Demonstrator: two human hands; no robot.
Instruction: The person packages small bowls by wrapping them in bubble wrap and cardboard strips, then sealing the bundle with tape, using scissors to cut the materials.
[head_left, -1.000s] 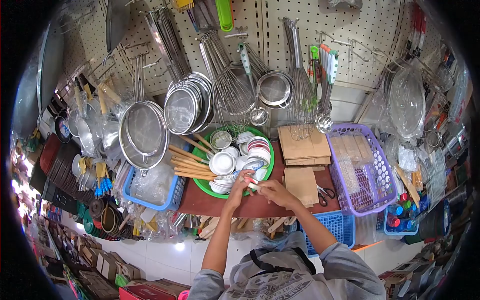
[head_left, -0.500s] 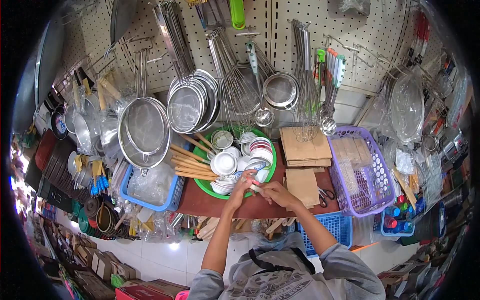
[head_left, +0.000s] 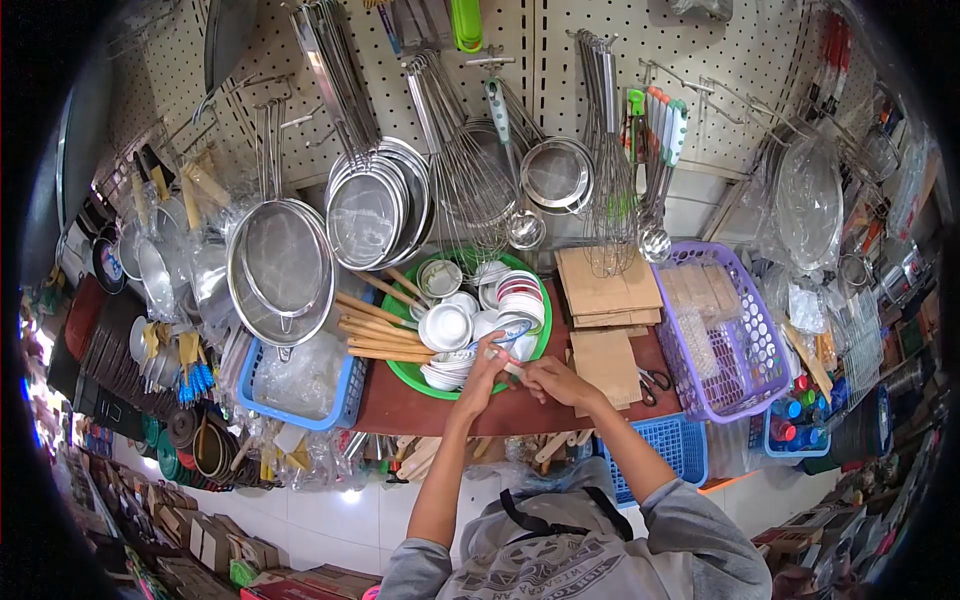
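Both my hands meet at the front rim of a green basin. My left hand has its fingers closed around a small whitish object. Against the other side of that object, my right hand has its fingers curled and pressed together; what they pinch is too small to name. White bowls and small dishes fill the basin. Wooden-handled tools lean out over its left side.
Brown cardboard pieces and black scissors lie right of my hands. A purple basket stands further right, a blue basket at left. Strainers and whisks hang behind. A blue crate sits below the table edge.
The camera view has shifted slightly. My hands remain together over the basin's front rim, with the fingers a little differently placed around the whitish object.
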